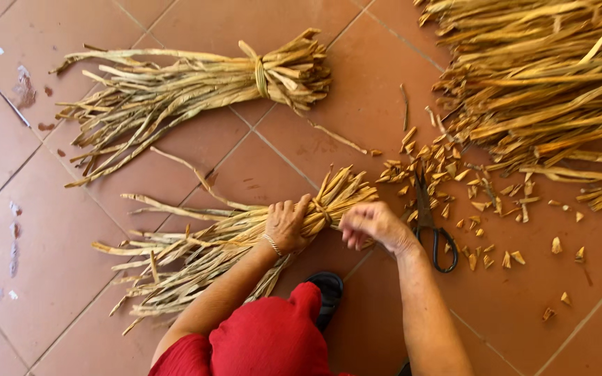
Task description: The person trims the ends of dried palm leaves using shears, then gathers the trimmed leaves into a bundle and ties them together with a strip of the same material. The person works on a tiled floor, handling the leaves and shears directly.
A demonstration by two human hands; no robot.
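Dried-leaf bundle (245, 244) lies on tiled floor (141, 181), long axis lower-left to upper-right, clasped near its tied neck by left hand (286, 226); binding strip (326, 211) is pinched by closed right hand (374, 224), just right.

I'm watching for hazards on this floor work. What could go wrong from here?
The left hand grips the dried-leaf bundle while the right hand works its tie: loosen the grip and the leaves may splay. The scissors lie right beside the right wrist, a possible nick. The leaf trimmings could be slippery underfoot.
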